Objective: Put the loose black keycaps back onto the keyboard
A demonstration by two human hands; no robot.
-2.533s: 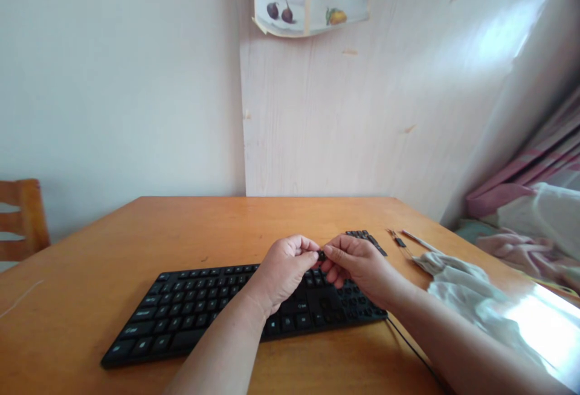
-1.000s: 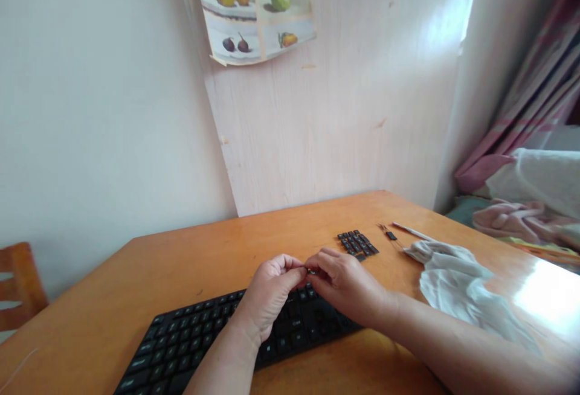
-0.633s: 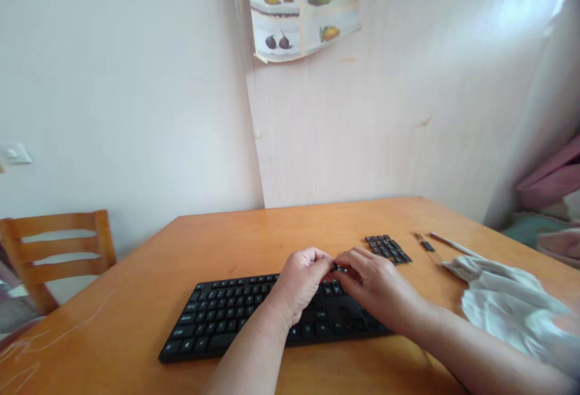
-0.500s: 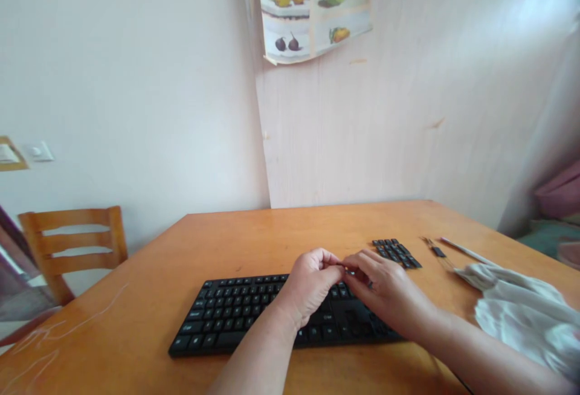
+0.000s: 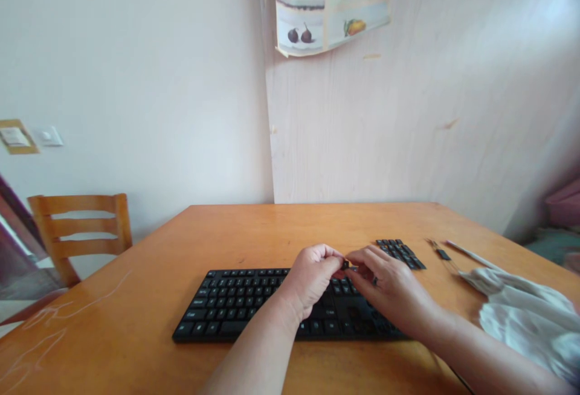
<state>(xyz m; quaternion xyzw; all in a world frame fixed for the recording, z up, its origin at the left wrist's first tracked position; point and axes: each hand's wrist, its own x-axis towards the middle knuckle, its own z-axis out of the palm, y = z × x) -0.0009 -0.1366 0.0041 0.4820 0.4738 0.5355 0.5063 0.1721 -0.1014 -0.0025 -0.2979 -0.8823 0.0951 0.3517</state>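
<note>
A small black keycap (image 5: pixel 345 264) sits between my two hands, above the right part of a black keyboard (image 5: pixel 235 301). My left hand (image 5: pixel 310 280) pinches it between thumb and fingertips. The thumb and fingers of my right hand (image 5: pixel 385 280) close on its other side, with a small pale glint at their tips that I cannot make out. At the keyboard's right end, partly under my right hand, the arrow-key area looks bare of caps. Loose black keycaps (image 5: pixel 403 254) lie grouped in rows behind my right hand.
Right of the loose caps lie a wire tool with a black grip (image 5: pixel 443 254) and a thin pale stick (image 5: pixel 473 255). A crumpled grey-white cloth (image 5: pixel 521 304) covers the table's right side. White threads (image 5: pixel 49 334) lie at left, near a wooden chair (image 5: pixel 86 232).
My view has swung about, lately to the right-to-left side, bringing the chair in. Both hands stay together over the keyboard; the keycap between them shows more plainly now than half a second ago.
</note>
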